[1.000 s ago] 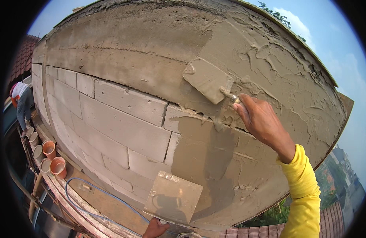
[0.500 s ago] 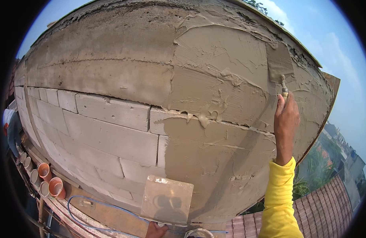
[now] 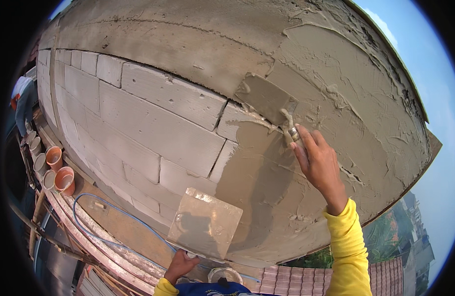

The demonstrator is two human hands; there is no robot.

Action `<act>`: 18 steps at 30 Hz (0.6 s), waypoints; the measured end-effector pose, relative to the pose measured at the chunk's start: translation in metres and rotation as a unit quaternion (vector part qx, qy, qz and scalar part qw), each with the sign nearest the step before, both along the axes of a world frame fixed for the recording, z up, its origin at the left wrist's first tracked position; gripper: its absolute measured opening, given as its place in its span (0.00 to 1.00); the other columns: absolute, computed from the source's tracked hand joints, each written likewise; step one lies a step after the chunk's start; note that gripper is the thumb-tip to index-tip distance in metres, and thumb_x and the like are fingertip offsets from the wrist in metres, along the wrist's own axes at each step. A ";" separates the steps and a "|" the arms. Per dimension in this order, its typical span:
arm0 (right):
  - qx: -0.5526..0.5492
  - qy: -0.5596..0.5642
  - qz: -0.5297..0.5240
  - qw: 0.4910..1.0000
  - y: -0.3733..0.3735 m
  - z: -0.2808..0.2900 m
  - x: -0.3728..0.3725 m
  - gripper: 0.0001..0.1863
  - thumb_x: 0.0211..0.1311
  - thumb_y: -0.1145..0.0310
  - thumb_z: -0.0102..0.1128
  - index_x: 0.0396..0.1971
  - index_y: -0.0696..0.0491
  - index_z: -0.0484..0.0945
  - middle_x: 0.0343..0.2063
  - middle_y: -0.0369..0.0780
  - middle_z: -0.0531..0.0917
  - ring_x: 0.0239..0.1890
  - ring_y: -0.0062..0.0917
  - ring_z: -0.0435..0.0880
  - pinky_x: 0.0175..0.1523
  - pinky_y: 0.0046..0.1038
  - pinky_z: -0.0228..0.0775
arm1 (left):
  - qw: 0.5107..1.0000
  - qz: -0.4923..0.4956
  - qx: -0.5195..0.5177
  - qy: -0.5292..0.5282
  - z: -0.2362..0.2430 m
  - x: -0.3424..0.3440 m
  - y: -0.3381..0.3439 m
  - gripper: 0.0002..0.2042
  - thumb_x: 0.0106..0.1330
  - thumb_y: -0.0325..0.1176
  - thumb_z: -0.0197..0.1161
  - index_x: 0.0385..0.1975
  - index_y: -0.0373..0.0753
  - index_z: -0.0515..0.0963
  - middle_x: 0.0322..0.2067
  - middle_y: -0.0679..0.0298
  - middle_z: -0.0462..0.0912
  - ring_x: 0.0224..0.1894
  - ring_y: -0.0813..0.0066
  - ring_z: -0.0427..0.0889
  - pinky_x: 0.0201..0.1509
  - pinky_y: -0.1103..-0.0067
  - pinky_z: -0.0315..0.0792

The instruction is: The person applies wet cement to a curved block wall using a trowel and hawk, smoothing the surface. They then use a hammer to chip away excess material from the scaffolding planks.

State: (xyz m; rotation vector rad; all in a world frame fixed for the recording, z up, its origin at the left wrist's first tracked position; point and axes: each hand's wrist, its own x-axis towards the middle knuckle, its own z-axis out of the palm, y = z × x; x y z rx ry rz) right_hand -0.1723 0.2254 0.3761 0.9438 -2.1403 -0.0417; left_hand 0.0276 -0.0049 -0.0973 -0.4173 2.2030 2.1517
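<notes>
My right hand (image 3: 320, 165) is closed round the handle of a plastering trowel (image 3: 267, 97). Its flat blade lies against the wall, along the joint where the wet grey-brown mortar (image 3: 345, 133) meets the pale bare blocks (image 3: 161, 128). Some mortar sticks to the trowel near its handle. Low in front of me, my left hand (image 3: 182, 265) grips a square, flat plasterer's hawk (image 3: 206, 224) by its lower edge. A thin smear of mortar shows on the hawk's top edge, and a shadow falls across its face.
Orange buckets (image 3: 64, 180) and several grey ones stand on the plank platform (image 3: 96, 204) at the left. A blue hose (image 3: 133, 217) loops over the planks. Another person (image 3: 24, 103) stands at the far left. Below me is a bucket (image 3: 225, 275), with a tiled roof (image 3: 296, 282) beyond.
My right hand has brought the trowel down and left from the wall's upper right to the block joint. The view has shifted, and more of my left hand and sleeve shows.
</notes>
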 end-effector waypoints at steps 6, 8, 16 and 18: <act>-0.086 0.123 0.022 0.988 0.011 0.054 -0.006 0.26 0.73 0.63 0.70 0.67 0.50 0.78 0.36 0.43 0.80 0.28 0.37 0.80 0.34 0.39 0.74 | 0.998 0.003 0.059 0.019 0.008 0.019 -0.008 0.21 0.60 0.31 0.74 0.51 0.26 0.83 0.32 0.58 0.88 0.32 0.75 0.83 0.37 0.74 0.78; -0.025 0.087 0.032 0.995 0.006 0.051 0.003 0.26 0.72 0.64 0.71 0.68 0.49 0.79 0.37 0.43 0.80 0.27 0.37 0.79 0.33 0.39 0.74 | 0.998 0.003 0.058 -0.012 0.013 0.022 -0.013 0.21 0.60 0.30 0.74 0.51 0.27 0.83 0.37 0.56 0.89 0.35 0.76 0.84 0.39 0.75 0.79; 0.091 0.122 -0.043 0.987 -0.043 0.064 0.000 0.25 0.75 0.59 0.67 0.67 0.45 0.76 0.39 0.43 0.81 0.32 0.41 0.86 0.35 0.42 0.78 | 0.998 0.020 0.049 0.034 -0.001 0.007 -0.018 0.23 0.58 0.33 0.74 0.52 0.26 0.83 0.40 0.53 0.89 0.41 0.71 0.86 0.46 0.73 0.80; 0.034 0.166 -0.023 0.985 -0.055 0.089 -0.008 0.24 0.76 0.58 0.66 0.67 0.47 0.78 0.39 0.43 0.83 0.32 0.39 0.86 0.36 0.40 0.78 | 0.999 0.020 0.024 0.044 -0.013 0.010 -0.020 0.24 0.58 0.34 0.75 0.51 0.26 0.83 0.40 0.52 0.89 0.41 0.70 0.86 0.47 0.73 0.80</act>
